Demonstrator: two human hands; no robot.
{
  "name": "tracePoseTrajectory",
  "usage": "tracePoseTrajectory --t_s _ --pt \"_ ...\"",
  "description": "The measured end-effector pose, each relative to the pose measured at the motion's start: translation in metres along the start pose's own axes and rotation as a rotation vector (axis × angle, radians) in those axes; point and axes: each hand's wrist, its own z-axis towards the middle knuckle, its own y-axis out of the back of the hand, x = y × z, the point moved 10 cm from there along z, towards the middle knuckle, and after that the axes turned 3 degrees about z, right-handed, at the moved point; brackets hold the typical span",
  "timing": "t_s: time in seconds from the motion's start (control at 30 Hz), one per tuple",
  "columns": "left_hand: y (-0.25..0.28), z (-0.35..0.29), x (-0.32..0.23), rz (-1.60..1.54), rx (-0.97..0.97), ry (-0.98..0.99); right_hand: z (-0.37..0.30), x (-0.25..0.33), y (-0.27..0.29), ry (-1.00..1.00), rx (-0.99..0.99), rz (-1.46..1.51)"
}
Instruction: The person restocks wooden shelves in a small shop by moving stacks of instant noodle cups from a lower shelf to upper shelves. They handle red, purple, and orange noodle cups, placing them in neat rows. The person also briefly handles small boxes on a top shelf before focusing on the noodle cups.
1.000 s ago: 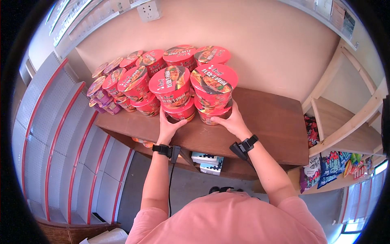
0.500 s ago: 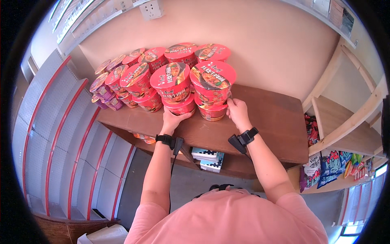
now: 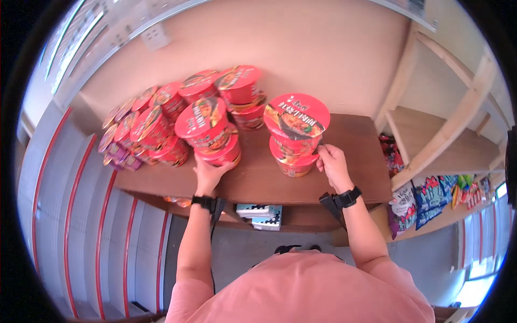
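Note:
Red instant noodle bowls stand in stacks on a brown wooden counter (image 3: 253,185). My right hand (image 3: 335,164) is closed, fingertips pinching the right side of the lower bowl (image 3: 295,168) in the rightmost stack; the upper bowl (image 3: 297,117) sits on top, tilted slightly. My left hand (image 3: 209,176) grips the front of another lower bowl (image 3: 218,156), thumb and fingers around its near side. An upper bowl (image 3: 202,124) rests on that one. A gap separates the two stacks. The far sides of both lower bowls are hidden.
More red bowls (image 3: 237,83) and purple bowls (image 3: 116,145) are stacked at the back left. Grey shelves with red edges (image 3: 81,215) stand left, a wooden rack (image 3: 447,134) right. Bagged snacks (image 3: 428,199) hang by it. Boxes (image 3: 261,215) lie beneath the counter.
The rightmost two-bowl stack has slid right, away from the stack at my left hand, with my right hand on it. The whole view has shifted a little to the right.

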Motion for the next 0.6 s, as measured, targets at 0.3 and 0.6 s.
tracePoseTrajectory --t_s 0.3,0.6 --pt "-0.04 -0.021 -0.019 -0.464 0.255 -0.033 -0.09 0.027 0.105 0.01 -0.194 0.048" --pt "-0.032 -0.054 0.004 -0.201 0.077 0.043 -0.254 0.067 0.216 0.093 -0.748 0.086"
